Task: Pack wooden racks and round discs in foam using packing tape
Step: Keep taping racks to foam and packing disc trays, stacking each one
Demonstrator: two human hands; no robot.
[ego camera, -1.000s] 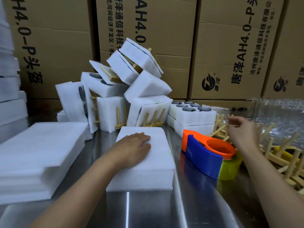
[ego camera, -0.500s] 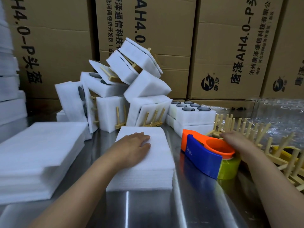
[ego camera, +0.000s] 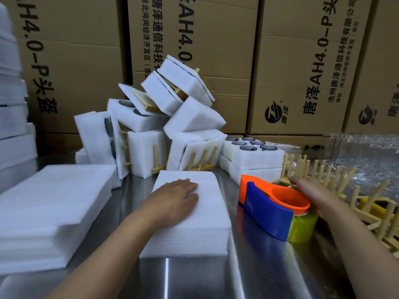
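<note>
While the left hand point(ego camera: 174, 197) is laid palm down on a white rectangular stack of foam sheets point(ego camera: 194, 229) at the centre of the steel surface point(ego camera: 248, 275), its fingers point(ego camera: 190, 186) are held straight and slightly spread on the top sheet.

The right hand point(ego camera: 311, 193) is seen just behind an orange and blue plastic tape dispenser point(ego camera: 265, 210) loaded with a yellowish roll of packing tape point(ego camera: 302, 229). Its fingers are stretched out and held close together; contact with the roll or the racks cannot be told.

Pale wooden peg racks point(ego camera: 323, 175) are heaped just beyond and to the right of that hand. Dark round discs point(ego camera: 248, 148) are seated in holes of a white foam block point(ego camera: 252, 158) behind the dispenser.

A tumbled pile of foam-wrapped bundles point(ego camera: 190, 121) is noted at the back, against brown printed cardboard cartons point(ego camera: 291, 61). A wider stack of white foam sheets point(ego camera: 49, 203) is noted at the left, clear plastic film point(ego camera: 367, 152) at the far right.
</note>
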